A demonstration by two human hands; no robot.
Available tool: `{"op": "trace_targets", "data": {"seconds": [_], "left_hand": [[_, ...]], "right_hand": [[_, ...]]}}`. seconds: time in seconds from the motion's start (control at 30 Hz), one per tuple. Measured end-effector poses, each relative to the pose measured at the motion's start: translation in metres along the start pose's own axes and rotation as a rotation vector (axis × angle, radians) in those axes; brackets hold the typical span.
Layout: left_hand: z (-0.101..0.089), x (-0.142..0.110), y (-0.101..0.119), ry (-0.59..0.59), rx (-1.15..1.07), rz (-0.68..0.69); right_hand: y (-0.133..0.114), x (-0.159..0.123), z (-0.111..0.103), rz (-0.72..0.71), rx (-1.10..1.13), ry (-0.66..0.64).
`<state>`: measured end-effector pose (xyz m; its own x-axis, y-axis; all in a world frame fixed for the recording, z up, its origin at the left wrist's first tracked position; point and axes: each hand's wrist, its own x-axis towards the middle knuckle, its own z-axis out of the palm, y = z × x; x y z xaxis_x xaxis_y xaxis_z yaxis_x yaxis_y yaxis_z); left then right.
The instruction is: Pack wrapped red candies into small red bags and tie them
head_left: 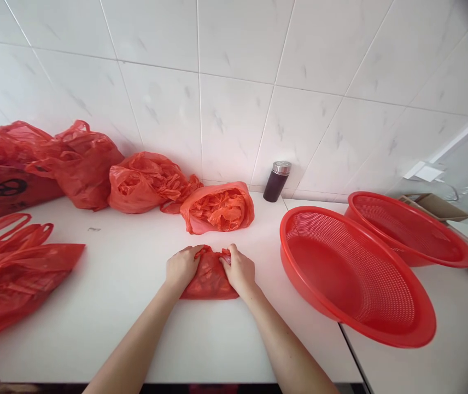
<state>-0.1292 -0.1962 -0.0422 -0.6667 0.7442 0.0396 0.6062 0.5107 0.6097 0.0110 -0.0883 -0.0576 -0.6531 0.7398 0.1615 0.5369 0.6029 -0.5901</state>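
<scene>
Pinching a small red bag [209, 276] from both sides — left hand [182, 266] and right hand [239, 269] closed on it, mid-counter [127, 284]. Red colander [352, 273] at 3 o'clock, bag stuffed with bags [218, 208] at 12 — dark flask [276, 181] by the wall.

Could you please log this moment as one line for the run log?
left hand: gripping bag | right hand: gripping bag | bag: bunched on counter | basket: right of hands

Two bare forearms and hands, no sleeves

From the bottom centre of the frame, the left hand [182, 266] and right hand [239, 269] show with forearms uncovered to the frame edge; no rings, watch, gloves or bands visible; fingers [196, 251] short-nailed.
</scene>
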Motion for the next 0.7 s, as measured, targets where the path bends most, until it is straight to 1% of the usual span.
{"op": "trace_targets", "data": {"seconds": [0.1, 0.17, 0.3, 0.4, 0.5, 0.57, 0.63, 0.67, 0.7], "left_hand": [[-0.003, 0.0, -0.005, 0.044, -0.151, -0.045], [-0.008, 0.0, -0.011, 0.069, -0.288, -0.097], [-0.029, -0.005, -0.028, 0.068, -0.568, -0.209], [-0.044, -0.017, -0.039, 0.082, -0.7, -0.256], [-0.054, -0.034, -0.046, 0.116, -0.735, -0.285], [-0.059, -0.042, -0.048, 0.092, -0.701, -0.289], [-0.064, -0.046, -0.048, 0.067, -0.62, -0.284], [-0.066, -0.047, -0.046, 0.078, -0.56, -0.281], [-0.068, -0.047, -0.043, 0.114, -0.489, -0.272]], "right_hand": [[0.001, -0.004, -0.004, 0.016, 0.081, 0.031], [0.005, -0.007, -0.007, 0.024, 0.16, 0.053], [0.016, -0.009, -0.01, 0.057, 0.331, 0.123], [0.024, -0.004, -0.008, 0.104, 0.445, 0.189], [0.028, 0.002, -0.007, 0.138, 0.55, 0.237], [0.03, 0.004, -0.008, 0.153, 0.636, 0.243], [0.032, 0.005, -0.009, 0.17, 0.741, 0.233], [0.032, 0.005, -0.01, 0.176, 0.796, 0.227], [0.032, 0.004, -0.011, 0.179, 0.849, 0.221]]}}
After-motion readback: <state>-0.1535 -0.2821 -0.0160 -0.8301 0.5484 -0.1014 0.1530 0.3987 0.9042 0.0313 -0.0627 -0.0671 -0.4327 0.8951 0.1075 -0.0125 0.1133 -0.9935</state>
